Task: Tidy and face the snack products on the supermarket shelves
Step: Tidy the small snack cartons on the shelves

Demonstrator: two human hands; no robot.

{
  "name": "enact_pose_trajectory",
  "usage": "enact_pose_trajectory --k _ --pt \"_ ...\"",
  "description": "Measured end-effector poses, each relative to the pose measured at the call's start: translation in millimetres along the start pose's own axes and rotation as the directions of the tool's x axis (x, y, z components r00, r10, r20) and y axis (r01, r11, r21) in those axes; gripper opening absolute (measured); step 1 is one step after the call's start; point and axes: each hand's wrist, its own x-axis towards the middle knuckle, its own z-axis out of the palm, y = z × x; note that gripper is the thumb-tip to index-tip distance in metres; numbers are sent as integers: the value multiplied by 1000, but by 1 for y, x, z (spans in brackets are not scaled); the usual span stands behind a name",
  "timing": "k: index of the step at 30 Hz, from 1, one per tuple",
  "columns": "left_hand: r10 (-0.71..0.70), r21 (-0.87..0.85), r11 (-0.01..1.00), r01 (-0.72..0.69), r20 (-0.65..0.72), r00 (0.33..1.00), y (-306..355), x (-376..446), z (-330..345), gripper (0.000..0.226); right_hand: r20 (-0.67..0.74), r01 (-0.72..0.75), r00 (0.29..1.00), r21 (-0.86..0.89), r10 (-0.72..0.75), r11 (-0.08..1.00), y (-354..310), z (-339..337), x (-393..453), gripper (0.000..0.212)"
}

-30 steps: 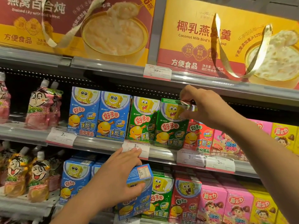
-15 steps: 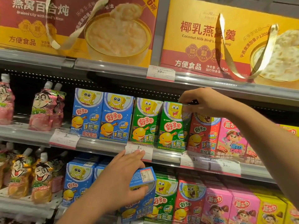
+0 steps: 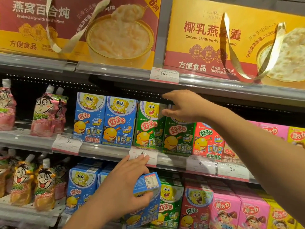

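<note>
Fingers (image 3: 166, 111) of the right hand (image 3: 184, 104) reach over the top of the green snack boxes on the middle shelf (image 3: 105, 148). Thumb and fingers pinch the top corner of the right green box (image 3: 179, 138), which sits slightly behind and overlapped by the left green box (image 3: 148, 124). The left hand (image 3: 125, 184) wraps around a blue snack box (image 3: 145, 199) and holds it tilted in front of the lower shelf row, with its printed top panel turned up.

Step in hand, as judged: facing the green boxes on the middle shelf, with the blue box carried for placement.

Next move, as judged:
1. Draw the right green box forward until its face is flush with the neighbouring blue boxes (image 3: 105, 119) and the red box (image 3: 208, 139).
2. Keep it upright and square to the shelf edge.
3. Seat the held blue box upright among the blue boxes on the lower shelf (image 3: 82, 187), front face outward.
</note>
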Motion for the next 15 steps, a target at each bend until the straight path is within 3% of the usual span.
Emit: enact_pose_trajectory --k 4,8,15 --pt "-9 -9 1000 9 16 1000 2 -1 -1 44 -15 -2 1000 -108 0 994 -22 9 13 37" --pt "-15 -3 1000 15 23 1000 3 0 -2 46 -123 -56 991 -49 50 997 -28 13 18 39" --pt "-6 -17 1000 6 -4 1000 0 -1 0 45 -90 -18 996 93 26 995 -15 15 21 39"
